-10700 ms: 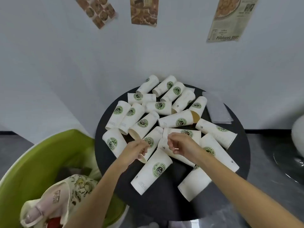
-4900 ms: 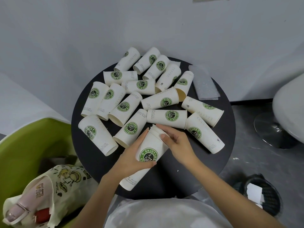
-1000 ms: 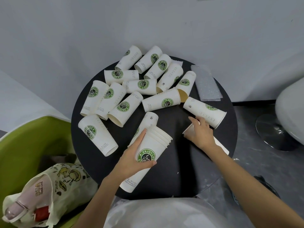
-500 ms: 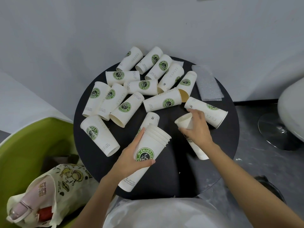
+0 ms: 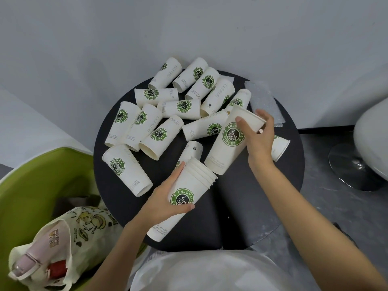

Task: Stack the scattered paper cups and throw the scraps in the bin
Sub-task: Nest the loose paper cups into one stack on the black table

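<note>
Nearest the viewer, the left hand (image 5: pixel 168 203) grips the stack (image 5: pixel 184 198) of nested cups, its fingers (image 5: pixel 178 170) curled round the wall beside the logo. The stack lies tilted over the desk (image 5: pixel 241 217), base toward the viewer, open rims pointing up and to the right. Just beyond those rims hangs the single cup (image 5: pixel 228 141), held near its mouth by the right hand (image 5: pixel 259 141), thumb on the near wall and fingers (image 5: pixel 266 116) clamped over the rim. The cup's long axis runs nearly in line with the stack's, base down-left and mouth up-right. Its base sits just beside the top rim, slightly to the right and not yet inside. Base thus faces mouth, so seating appears to need only a short slide down-left along the shared axis, the right hand moving and the left bracing. Farther out, loose cups (image 5: pixel 163 135) lie on their sides across the desk. Farthest, a clear plastic scrap (image 5: pixel 262 99) rests by the desk's far right edge
</note>
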A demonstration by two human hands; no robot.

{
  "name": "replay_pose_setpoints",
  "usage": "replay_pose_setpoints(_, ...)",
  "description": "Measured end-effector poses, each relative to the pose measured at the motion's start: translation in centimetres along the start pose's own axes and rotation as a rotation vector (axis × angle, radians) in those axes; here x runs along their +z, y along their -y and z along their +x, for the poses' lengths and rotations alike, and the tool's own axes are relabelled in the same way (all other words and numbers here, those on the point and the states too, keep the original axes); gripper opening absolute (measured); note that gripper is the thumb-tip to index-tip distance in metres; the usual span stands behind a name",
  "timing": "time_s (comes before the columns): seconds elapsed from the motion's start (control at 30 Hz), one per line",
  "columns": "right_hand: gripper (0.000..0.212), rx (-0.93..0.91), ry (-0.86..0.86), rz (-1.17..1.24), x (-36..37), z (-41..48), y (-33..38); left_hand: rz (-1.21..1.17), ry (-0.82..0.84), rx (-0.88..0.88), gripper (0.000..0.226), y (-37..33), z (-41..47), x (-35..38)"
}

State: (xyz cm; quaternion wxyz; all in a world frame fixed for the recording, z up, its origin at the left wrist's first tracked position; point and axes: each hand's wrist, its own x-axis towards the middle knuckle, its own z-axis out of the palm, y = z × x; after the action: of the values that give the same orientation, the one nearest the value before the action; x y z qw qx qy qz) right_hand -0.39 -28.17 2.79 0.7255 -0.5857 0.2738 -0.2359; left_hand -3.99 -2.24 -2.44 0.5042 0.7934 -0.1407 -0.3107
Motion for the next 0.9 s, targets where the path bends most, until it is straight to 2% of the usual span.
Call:
replay_pose_setpoints(0.2, 0.049, 0.207, 0.022, 0.157, 1.1, -2.2, -1.4, -0.015, -0.005, 0.007, 0.105, -0.4, 0.4, 0.4)
replay_pose_setpoints(0.4, 0.05, 0.282, 0.16, 0.024, 1.1, -5.0, -3.9, -0.019, -0.041, 0.027, 0.106, -1.0, 0.8, 0.5)
replay_pose_setpoints(0.53, 0.053, 0.211, 0.236, -0.133, 0.7, -5.8, -4.3, -0.023, -0.05, 0.034, 0.107, -1.1, 1.0, 0.6)
replay_pose_setpoints(0.7, 0.048, 0.018, 0.343, -0.266, 0.5, -6.2, -4.6, -0.03, -0.071, 0.044, 0.108, -1.4, 1.1, 0.7)
replay_pose_setpoints(0.9, 0.032, -0.072, 0.42, -0.247, 0.7, -7.0, -4.8, -0.017, -0.082, 0.046, 0.108, -1.6, 1.2, 0.6)
